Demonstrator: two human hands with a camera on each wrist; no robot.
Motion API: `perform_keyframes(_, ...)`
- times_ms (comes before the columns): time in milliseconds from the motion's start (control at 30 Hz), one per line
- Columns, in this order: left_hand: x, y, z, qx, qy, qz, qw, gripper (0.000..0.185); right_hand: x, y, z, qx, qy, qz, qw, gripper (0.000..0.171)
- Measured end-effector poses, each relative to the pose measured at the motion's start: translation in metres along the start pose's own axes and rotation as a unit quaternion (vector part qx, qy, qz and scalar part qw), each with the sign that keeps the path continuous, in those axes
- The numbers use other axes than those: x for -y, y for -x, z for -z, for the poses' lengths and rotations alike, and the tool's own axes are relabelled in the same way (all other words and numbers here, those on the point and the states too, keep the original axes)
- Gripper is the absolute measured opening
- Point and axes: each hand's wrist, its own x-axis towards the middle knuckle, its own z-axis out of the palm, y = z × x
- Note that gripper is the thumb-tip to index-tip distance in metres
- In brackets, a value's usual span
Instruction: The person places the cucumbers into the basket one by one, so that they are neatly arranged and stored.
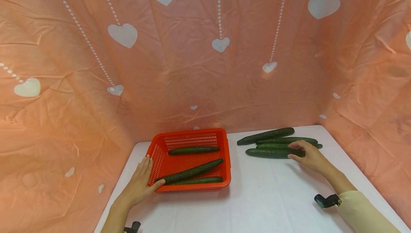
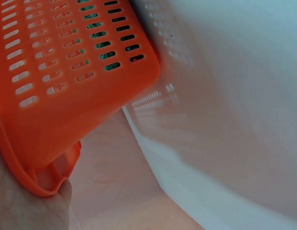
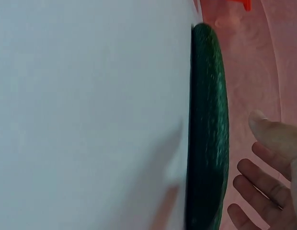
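Observation:
An orange-red plastic basket (image 1: 228,161) with slotted walls sits on the white table; three dark green cucumbers lie inside, one cucumber (image 1: 193,150) at the back, and a slanting cucumber (image 1: 192,171) over a third cucumber (image 1: 205,180) by the front wall. My left hand (image 1: 138,185) rests against the basket's left front corner, fingers extended along the side and thumb across the front rim. Over the right end of the nearest loose cucumber (image 1: 269,153) hovers my right hand (image 1: 309,157), fingers spread and bent. In the right wrist view this hand (image 3: 273,177) appears apart from the cucumber (image 3: 208,124).
Behind the nearest one, several more cucumbers lie close together, the rearmost cucumber (image 1: 266,136) slanting. White table surface (image 1: 263,197) lies between basket and right forearm. A pink-orange sheet (image 1: 192,83) with white hearts hangs behind and on both sides.

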Motion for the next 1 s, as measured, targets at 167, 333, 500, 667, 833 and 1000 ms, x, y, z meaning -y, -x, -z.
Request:
perform_keyframes(167,0.000,0.000,0.000,0.007,0.000,0.007,0.9999,0.108,-0.011,0.001,0.002,0.007,0.005,-0.011,1.000,0.033)
perform_keyframes(333,-0.001,0.000,0.001,0.012,0.002,0.011,0.9999,0.108,-0.018,0.001,0.002,0.021,0.017,-0.025,0.999,0.033)
perform_keyframes(500,-0.001,-0.001,0.001,0.011,0.000,0.011,0.9999,0.108,-0.023,0.002,0.001,0.030,0.041,-0.041,0.998,0.034)
perform_keyframes(667,-0.001,0.000,0.001,0.013,0.007,0.014,0.9998,0.108,-0.026,0.004,0.000,0.033,0.041,-0.035,0.998,0.033)
perform_keyframes(833,-0.005,0.001,0.003,0.012,0.003,0.012,0.9999,0.108,-0.026,0.006,0.002,0.044,0.042,-0.030,0.998,0.034)
perform_keyframes(1000,-0.007,0.002,0.006,0.008,0.001,0.007,0.9999,0.107,-0.027,0.006,0.004,0.055,0.047,-0.023,0.997,0.034)
